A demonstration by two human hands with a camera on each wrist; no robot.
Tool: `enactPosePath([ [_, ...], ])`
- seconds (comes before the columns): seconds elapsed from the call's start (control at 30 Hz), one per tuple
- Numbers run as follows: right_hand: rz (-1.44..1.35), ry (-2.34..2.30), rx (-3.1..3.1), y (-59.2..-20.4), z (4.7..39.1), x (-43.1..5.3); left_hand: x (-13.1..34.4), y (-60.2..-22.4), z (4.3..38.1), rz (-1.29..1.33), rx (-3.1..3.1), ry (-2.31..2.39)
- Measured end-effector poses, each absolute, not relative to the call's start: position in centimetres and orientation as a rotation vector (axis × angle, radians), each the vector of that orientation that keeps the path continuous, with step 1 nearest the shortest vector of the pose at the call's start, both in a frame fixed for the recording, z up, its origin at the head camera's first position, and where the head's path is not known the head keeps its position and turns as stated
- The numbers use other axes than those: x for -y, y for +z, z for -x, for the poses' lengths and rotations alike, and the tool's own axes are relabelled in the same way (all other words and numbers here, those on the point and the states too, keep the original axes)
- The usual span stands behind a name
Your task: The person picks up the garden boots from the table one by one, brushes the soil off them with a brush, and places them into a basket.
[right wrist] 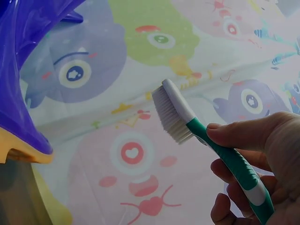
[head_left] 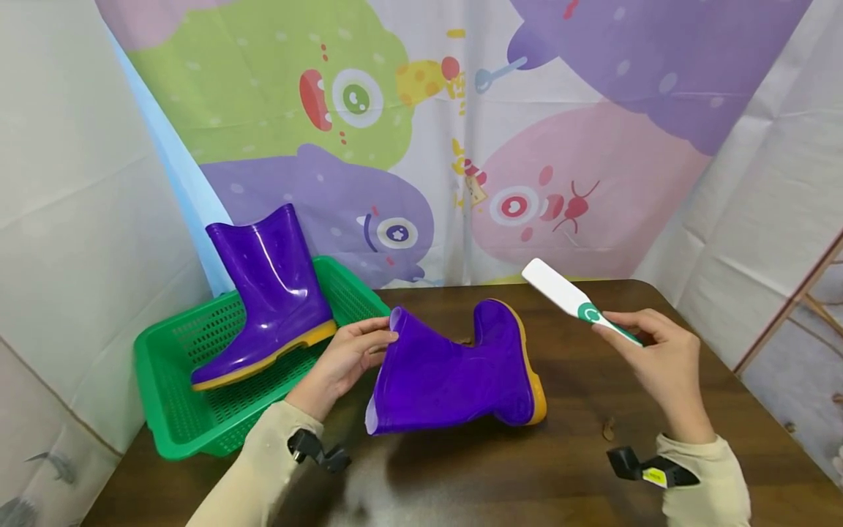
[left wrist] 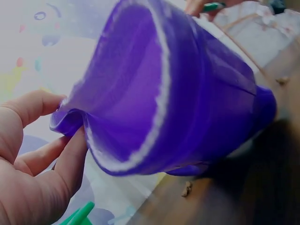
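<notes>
A purple rain boot (head_left: 448,373) with a yellow sole is held on its side above the brown table. My left hand (head_left: 345,359) pinches the rim of its shaft, and in the left wrist view the boot's opening (left wrist: 126,93) faces the camera. In my right hand (head_left: 665,359) is a scrub brush (head_left: 560,289) with a white head and a green and white handle. Its white bristles (right wrist: 168,117) show in the right wrist view. The brush is apart from the boot, to the right of its sole.
At the left stands a green plastic basket (head_left: 154,395), with a second purple boot (head_left: 270,271) leaning in it. Small brown crumbs (head_left: 609,428) lie on the table (head_left: 461,483). A cartoon-printed curtain (head_left: 448,110) hangs behind the table.
</notes>
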State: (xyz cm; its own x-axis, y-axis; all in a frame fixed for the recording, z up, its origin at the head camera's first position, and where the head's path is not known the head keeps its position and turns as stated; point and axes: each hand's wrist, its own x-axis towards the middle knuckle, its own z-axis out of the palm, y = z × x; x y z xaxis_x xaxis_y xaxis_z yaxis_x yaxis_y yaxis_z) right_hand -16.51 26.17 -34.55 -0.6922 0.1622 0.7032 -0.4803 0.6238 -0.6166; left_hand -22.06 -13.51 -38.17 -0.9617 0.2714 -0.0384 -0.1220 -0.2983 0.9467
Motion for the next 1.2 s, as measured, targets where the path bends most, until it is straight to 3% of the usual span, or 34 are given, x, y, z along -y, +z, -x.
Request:
enactPosePath([
  [0.8, -0.396, 1.057, 2.142, -35.7, 17.0, -23.6, 14.2, -38.4, 20.7, -0.156, -1.992, 2.142],
  [1.2, -0.426, 1.021, 2.141, -35.9, 17.3, -23.6, 13.4, -35.9, 20.9, -0.228, -2.064, 2.004],
])
